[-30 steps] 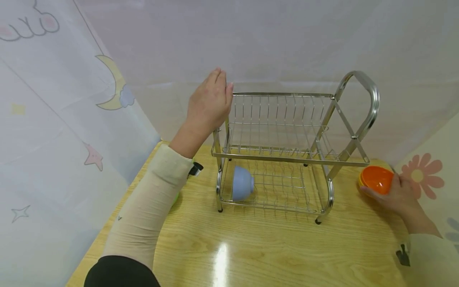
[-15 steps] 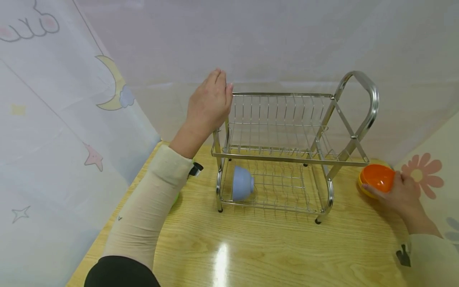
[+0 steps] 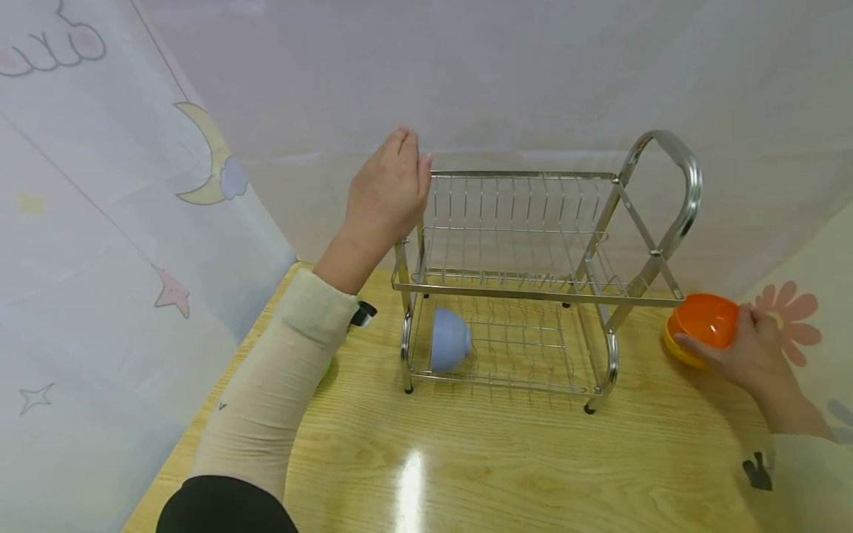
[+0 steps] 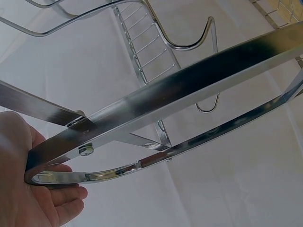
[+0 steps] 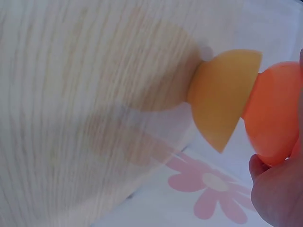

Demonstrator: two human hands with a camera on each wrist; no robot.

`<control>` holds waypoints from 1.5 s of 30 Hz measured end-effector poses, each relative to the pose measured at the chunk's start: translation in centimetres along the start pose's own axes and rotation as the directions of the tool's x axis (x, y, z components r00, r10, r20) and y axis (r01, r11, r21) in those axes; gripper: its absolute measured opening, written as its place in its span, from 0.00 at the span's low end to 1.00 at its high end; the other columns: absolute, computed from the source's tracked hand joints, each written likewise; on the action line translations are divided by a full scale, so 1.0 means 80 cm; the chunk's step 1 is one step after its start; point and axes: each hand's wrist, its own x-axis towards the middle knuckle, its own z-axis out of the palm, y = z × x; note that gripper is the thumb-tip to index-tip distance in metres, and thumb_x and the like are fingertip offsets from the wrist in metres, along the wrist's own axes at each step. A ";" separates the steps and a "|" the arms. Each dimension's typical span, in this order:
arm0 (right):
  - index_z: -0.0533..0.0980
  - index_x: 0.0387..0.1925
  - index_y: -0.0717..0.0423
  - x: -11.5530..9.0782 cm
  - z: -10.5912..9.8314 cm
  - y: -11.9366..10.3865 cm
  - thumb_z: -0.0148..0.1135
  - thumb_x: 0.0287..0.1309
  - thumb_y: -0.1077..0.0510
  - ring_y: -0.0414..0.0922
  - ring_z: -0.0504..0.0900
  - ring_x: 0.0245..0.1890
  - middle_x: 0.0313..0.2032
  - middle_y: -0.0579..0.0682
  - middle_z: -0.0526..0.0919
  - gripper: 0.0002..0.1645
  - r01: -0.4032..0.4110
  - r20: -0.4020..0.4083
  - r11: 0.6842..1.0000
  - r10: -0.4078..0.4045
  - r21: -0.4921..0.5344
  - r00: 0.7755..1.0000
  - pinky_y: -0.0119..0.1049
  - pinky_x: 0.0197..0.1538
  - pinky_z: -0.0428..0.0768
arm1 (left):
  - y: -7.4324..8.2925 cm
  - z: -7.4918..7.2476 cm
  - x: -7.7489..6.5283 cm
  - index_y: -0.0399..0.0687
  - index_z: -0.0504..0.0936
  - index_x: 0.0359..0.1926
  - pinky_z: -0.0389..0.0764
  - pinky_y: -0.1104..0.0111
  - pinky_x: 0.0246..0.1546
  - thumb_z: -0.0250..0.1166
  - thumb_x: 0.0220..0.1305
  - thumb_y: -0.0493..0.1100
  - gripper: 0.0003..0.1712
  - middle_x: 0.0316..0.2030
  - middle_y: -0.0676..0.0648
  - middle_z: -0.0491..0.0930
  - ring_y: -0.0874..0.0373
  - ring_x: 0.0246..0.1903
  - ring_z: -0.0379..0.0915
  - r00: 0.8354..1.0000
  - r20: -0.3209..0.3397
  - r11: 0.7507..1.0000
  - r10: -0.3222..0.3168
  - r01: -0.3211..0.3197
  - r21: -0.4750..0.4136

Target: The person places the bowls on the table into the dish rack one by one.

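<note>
A two-tier metal dish rack (image 3: pixel 520 297) stands on the wooden table. At its upper left end, my left hand (image 3: pixel 389 192) grips the handle; the left wrist view shows the rack's bent bar (image 4: pixel 156 94) against the palm, with fingers (image 4: pixel 66 203) around it. At far right my right hand (image 3: pixel 756 352) pinches an orange bowl (image 3: pixel 706 318) by its side, thumb toward the front. Directly beneath is a yellow bowl (image 5: pixel 225 94), resting on the table, with the orange one raised mostly out of it. A light blue bowl (image 3: pixel 449 340) stands on edge at the left of the lower tier.
Something green (image 3: pixel 326 370) is mostly hidden behind the left forearm. White printed sheets (image 3: pixel 520 81) hang behind and beside the table (image 3: pixel 506 466). The rack's right handle (image 3: pixel 686 178) rises between the rack's tiers and the right hand.
My right hand has raised the orange bowl slightly from inside the yellow bowl, so more of the yellow one shows. The left hand stays in place on the rack.
</note>
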 end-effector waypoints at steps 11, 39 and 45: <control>0.30 0.73 0.79 -0.008 -0.007 -0.014 0.62 0.60 0.30 0.81 0.44 0.64 0.69 0.84 0.35 0.75 0.017 -0.053 1.000 -0.017 0.007 0.998 0.81 0.58 0.57 | -0.003 -0.001 -0.001 0.35 0.55 0.78 0.55 0.62 0.76 0.29 0.82 0.55 0.37 0.77 0.40 0.55 0.49 0.76 0.52 1.000 -0.002 1.000 -0.004 0.004 0.002; 0.47 0.71 0.80 -0.060 -0.024 -0.066 0.75 0.53 0.41 0.79 0.52 0.55 0.62 0.84 0.50 0.67 0.232 -0.171 0.971 -0.219 0.059 0.961 0.78 0.51 0.59 | -0.006 0.000 -0.002 0.36 0.55 0.78 0.56 0.62 0.76 0.29 0.82 0.55 0.37 0.77 0.40 0.55 0.49 0.76 0.53 1.000 -0.016 1.000 -0.003 0.003 0.002; 0.39 0.76 0.75 -0.079 -0.028 -0.083 0.75 0.54 0.44 0.80 0.50 0.57 0.67 0.85 0.44 0.71 0.256 -0.152 0.961 -0.239 0.104 0.959 0.81 0.54 0.58 | -0.007 -0.001 -0.001 0.36 0.56 0.77 0.56 0.61 0.76 0.30 0.82 0.55 0.37 0.77 0.40 0.56 0.49 0.76 0.53 1.000 -0.021 1.000 -0.003 0.003 0.001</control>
